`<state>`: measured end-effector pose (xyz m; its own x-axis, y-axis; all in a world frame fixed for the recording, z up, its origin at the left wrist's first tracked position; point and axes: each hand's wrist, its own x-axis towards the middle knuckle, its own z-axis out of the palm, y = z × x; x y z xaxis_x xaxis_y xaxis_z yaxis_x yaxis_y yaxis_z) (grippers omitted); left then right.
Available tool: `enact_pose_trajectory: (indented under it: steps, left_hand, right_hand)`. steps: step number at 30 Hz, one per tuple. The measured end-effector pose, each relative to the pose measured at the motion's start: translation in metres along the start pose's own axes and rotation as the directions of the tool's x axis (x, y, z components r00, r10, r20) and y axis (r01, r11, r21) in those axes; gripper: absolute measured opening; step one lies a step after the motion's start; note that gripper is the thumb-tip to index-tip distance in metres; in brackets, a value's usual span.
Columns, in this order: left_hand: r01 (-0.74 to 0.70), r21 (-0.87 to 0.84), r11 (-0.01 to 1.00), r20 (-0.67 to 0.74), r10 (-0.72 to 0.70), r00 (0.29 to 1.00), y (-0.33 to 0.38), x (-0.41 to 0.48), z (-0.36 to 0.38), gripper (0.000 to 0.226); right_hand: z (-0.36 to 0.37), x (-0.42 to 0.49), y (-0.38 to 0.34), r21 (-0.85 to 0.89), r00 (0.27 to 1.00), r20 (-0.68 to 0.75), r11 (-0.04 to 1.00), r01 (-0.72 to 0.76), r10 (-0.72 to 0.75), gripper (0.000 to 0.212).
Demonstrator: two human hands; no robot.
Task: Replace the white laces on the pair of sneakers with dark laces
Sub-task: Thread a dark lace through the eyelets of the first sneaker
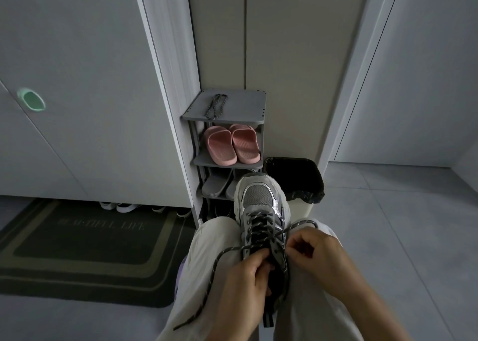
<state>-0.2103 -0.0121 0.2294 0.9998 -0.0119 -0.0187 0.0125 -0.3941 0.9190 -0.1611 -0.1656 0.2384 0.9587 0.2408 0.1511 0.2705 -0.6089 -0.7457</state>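
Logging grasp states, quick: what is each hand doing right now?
Left hand: fingers curled round the sneaker at its opening, holding it.
Right hand: fingers pinching the dark lace by the top eyelets.

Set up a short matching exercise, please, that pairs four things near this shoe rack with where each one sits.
Things:
1. pair of pink rubber slides
2. loose dark speckled lace
3. grey mesh sneaker
4. waste bin with black liner

Places:
A. on the person's lap
B. top of the grey shoe rack
C. floor, right of the rack
D. rack's second shelf

Pairs: 1-D, 2-B, 3-A, 4-C.
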Motion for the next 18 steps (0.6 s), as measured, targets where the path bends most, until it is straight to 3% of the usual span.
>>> enact_pose_trajectory:
  steps: [6,11,18]
  left_hand:
    - [-0.089,0.111,0.990,-0.033,0.093,0.995,0.000,0.005,-0.001,0.023]
    - [-0.139,0.220,0.965,-0.089,0.162,0.983,-0.002,0.009,-0.002,0.016]
    - [-0.118,0.394,0.912,-0.034,0.143,0.989,0.000,0.025,-0.008,0.010]
  right_hand:
    - [-0.005,0.004,-0.002,-0.078,0.988,0.046,0.986,0.147,-0.144,0.030]
    - [0.001,0.011,-0.001,-0.174,0.972,0.124,0.960,0.220,-0.201,0.007]
    - [0.001,0.009,0.005,-0.050,0.980,0.139,0.987,0.154,-0.145,0.008]
